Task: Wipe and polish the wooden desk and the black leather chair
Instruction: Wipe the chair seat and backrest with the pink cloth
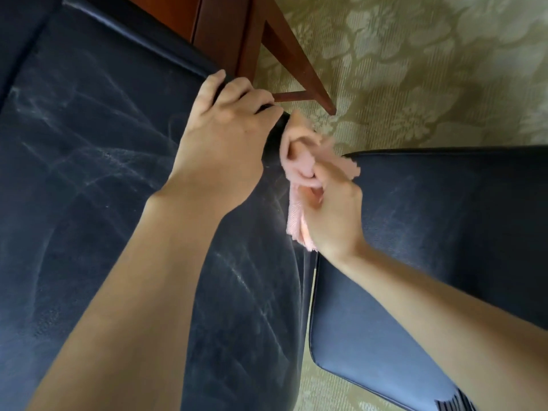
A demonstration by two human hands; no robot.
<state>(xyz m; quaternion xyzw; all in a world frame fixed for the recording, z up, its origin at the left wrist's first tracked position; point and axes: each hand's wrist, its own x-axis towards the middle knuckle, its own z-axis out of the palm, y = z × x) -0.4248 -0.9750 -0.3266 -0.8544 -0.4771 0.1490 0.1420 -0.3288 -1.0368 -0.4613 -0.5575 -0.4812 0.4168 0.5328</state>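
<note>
The black leather chair fills the view: its back on the left shows pale dusty streaks, and its seat lies lower right. My left hand grips the top edge of the chair back, fingers curled over the rim. My right hand pinches a bunched pink cloth against the corner of the chair back, just right of my left hand. Part of the cloth hangs below my right palm. A reddish wooden desk leg rises behind the chair at the top.
A green floral carpet covers the floor on the right and shows in the gap between chair back and seat. A thin wooden crossbar joins the desk leg near the floor. A striped fabric shows at the bottom right.
</note>
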